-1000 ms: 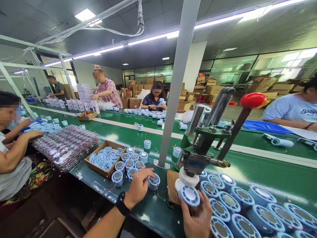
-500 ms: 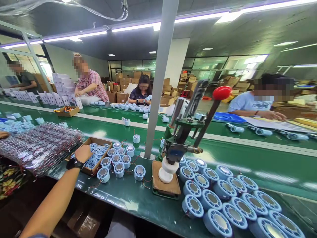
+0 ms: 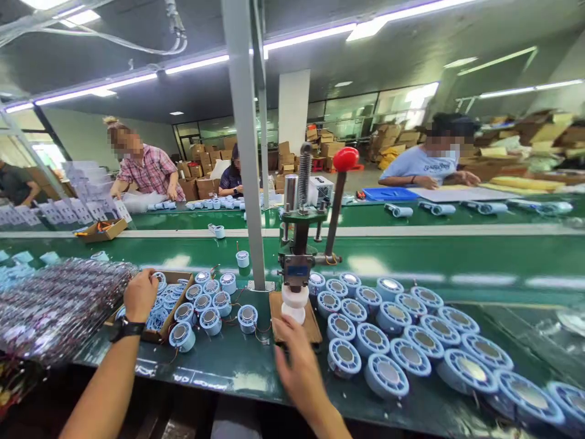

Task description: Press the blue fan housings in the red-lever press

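Observation:
My left hand (image 3: 139,297), with a watch at the wrist, is at the cardboard box (image 3: 179,300) of light blue plastic rings. Its fingers are closed on a light blue plastic ring (image 3: 159,279) at the box's back edge. My right hand (image 3: 297,356) is in front of the hand press (image 3: 299,244), fingers stretched out and apart, holding nothing. Its fingertips overlap the white lower die (image 3: 293,313) in view; whether they touch it I cannot tell. The white upper die (image 3: 295,296) sits just above. Several light blue round motor housings (image 3: 210,319) with wires stand between box and press.
Many more housings with metal discs (image 3: 386,373) crowd the bench right of the press. A pile of wired metal parts (image 3: 59,305) lies left. A grey post (image 3: 247,152) rises behind the bench. Co-workers sit or stand across the green conveyor (image 3: 411,253).
My right hand has come into view at the press. My left hand has closed on a ring in the box. The camera view has turned to the right.

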Demonstrator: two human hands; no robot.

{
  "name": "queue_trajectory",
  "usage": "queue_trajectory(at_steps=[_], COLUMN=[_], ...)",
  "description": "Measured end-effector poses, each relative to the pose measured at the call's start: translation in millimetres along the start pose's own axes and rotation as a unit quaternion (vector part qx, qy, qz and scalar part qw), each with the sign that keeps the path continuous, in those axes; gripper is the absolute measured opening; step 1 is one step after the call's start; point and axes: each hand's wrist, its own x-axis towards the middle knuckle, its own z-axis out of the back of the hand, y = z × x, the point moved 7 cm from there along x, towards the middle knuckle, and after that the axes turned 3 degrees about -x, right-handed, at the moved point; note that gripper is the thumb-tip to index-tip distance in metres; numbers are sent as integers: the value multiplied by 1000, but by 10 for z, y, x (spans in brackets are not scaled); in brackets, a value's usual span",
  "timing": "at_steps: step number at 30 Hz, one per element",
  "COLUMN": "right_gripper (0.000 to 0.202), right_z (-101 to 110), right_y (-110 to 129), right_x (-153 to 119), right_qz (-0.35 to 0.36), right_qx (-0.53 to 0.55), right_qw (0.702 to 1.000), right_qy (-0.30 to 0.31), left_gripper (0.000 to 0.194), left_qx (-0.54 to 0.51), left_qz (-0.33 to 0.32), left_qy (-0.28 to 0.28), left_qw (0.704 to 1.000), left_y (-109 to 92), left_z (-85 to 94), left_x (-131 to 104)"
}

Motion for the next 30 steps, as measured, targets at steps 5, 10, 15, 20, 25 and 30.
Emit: queue_trajectory(at_steps=[5, 10, 15, 20, 25, 30], right_gripper=[64, 57, 48, 48, 51, 61], right_z=[-811, -492, -74, -59, -94, -67], right_y=[100, 62, -87, -187, -134, -140], right_x=[336, -72, -479, -553, -549, -547], right_qz=[3, -23, -36, -35, -11, -2], right_qx=[-28, -13, 3, -2, -19, -17], right_qw=[995, 1000, 999, 999, 999, 1000], right_qy=[98, 14, -13, 25, 39, 3], left_gripper=[39, 32, 31, 29, 60, 62], left_qx=[-87, -323, -363, -378, -337, -308], left_qz=[-96, -191, -218, -247, -324, -295], left_qy=[-16, 88, 113, 202, 276, 212], left_qw=[991, 923, 899, 869, 840, 879], left_y=[-559, -975, -1450, -1552, -1544, -1535], left_z=[47, -460, -853, -799, -777, -884], left_x=[-384, -1409, -1997, -1975, -2119, -2125])
